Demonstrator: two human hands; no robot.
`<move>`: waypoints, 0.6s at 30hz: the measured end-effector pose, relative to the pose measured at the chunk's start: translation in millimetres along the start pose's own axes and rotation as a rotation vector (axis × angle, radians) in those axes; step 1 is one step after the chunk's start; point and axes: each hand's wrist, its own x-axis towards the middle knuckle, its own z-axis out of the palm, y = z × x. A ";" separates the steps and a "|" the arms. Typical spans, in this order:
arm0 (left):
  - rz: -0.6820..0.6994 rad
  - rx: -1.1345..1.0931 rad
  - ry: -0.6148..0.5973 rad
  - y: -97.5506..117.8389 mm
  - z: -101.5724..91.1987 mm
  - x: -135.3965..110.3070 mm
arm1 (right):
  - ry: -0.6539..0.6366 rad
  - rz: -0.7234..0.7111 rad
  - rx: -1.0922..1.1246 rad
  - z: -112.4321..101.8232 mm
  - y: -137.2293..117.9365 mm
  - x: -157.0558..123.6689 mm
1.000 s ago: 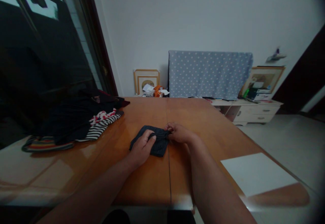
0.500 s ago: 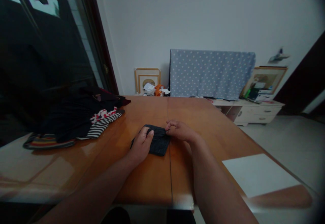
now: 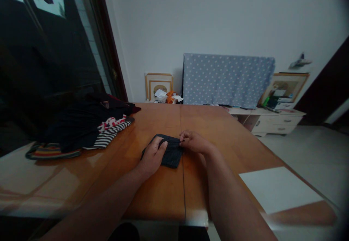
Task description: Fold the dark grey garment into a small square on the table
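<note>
A dark navy folded cloth [image 3: 171,153] lies near the middle of the wooden table [image 3: 207,124]. My left hand [image 3: 152,156] is on its left half, with the fingers curved over the fold. My right hand [image 3: 193,142] pinches the cloth's upper right edge between fingertips and thumb. The part of the cloth under my left hand is hidden.
A heap of dark clothes [image 3: 79,130] with a striped garment [image 3: 107,137] lies at the table's left. A white sheet [image 3: 278,189] lies at the right corner. Beyond the far edge stand a polka-dot board [image 3: 226,81] and a cream drawer unit [image 3: 275,122].
My left hand has shifted further onto the cloth, and the cloth's top edge now lies flatter. The view has drifted slightly. My right hand keeps its pinch on the edge.
</note>
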 end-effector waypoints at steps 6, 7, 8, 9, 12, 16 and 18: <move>0.024 0.018 -0.010 0.4 0.8 -0.8 | -0.038 0.071 0.035 -1.9 9.3 2.0; 0.027 0.022 -0.015 0.4 0.9 -1.2 | -0.041 0.072 0.032 -1.9 11.1 3.2; 0.029 0.029 -0.020 0.5 0.9 -1.6 | -0.040 0.074 0.027 -1.8 12.6 4.2; 0.031 0.040 -0.025 0.7 0.9 -2.2 | -0.033 0.076 0.023 -1.7 13.7 4.9; 0.048 0.072 -0.041 1.4 1.2 -4.0 | -0.005 0.072 0.009 -1.6 14.4 5.0; 0.072 0.097 -0.050 1.1 2.1 -5.9 | -0.011 0.052 -0.033 -1.5 12.0 3.3; 0.078 0.119 -0.056 0.6 2.5 -6.8 | -0.009 0.052 -0.052 -1.2 12.6 3.7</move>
